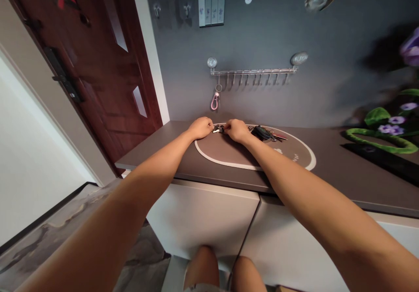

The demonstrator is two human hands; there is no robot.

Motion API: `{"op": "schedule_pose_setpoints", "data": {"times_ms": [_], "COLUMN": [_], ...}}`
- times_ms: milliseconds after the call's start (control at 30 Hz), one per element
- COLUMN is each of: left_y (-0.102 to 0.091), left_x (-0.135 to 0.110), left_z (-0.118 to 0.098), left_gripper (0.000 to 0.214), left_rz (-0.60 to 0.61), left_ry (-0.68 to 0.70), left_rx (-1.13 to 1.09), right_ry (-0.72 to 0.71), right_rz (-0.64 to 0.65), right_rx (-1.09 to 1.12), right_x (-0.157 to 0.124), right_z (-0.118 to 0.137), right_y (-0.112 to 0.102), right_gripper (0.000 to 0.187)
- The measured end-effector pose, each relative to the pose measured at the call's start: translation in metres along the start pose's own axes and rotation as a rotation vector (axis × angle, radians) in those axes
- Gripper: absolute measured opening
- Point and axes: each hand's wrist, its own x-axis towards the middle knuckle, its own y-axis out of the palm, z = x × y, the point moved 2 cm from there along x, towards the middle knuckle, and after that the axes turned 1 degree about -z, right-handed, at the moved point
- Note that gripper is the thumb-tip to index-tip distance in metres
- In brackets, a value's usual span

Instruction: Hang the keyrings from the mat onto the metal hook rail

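Observation:
A small bunch of keys (217,129) lies low over the brown oval mat (225,153), between my two hands. My left hand (201,128) is closed, its fingertips pinching the left end of the bunch. From the other side my right hand (237,130) closes on the keys' right end, its fingers curled and partly hidden. Just right of that hand, a second pile of keys with a black holder (262,132) rests on the mat. Above, a key ring with a pink strap (214,101) hangs from the leftmost hook of the metal hook rail (255,71).
The mat lies on a dark countertop (330,170) over white cabinets (206,213). Green and purple artificial flowers (391,128) stand at right beside a long black object (382,159). A dark red door (101,65) is at left. Switches (211,6) sit on the wall.

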Motion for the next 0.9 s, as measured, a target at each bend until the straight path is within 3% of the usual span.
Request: {"op": "schedule_pose_setpoints", "data": {"times_ms": [600,900], "left_y": [-0.012,-0.015], "left_x": [0.001,0.0], "left_z": [-0.003,-0.007], "left_gripper": [0.02,0.018], "left_rz": [-0.113,-0.161], "left_ry": [-0.079,-0.056], "left_rx": [-0.015,-0.052], "right_ry": [-0.015,-0.05], "right_rz": [-0.015,-0.131], "right_rx": [-0.001,0.095], "right_x": [-0.004,-0.001], "right_z": [0.005,0.005], "right_y": [-0.005,-0.006], "right_gripper": [0.017,0.019]}}
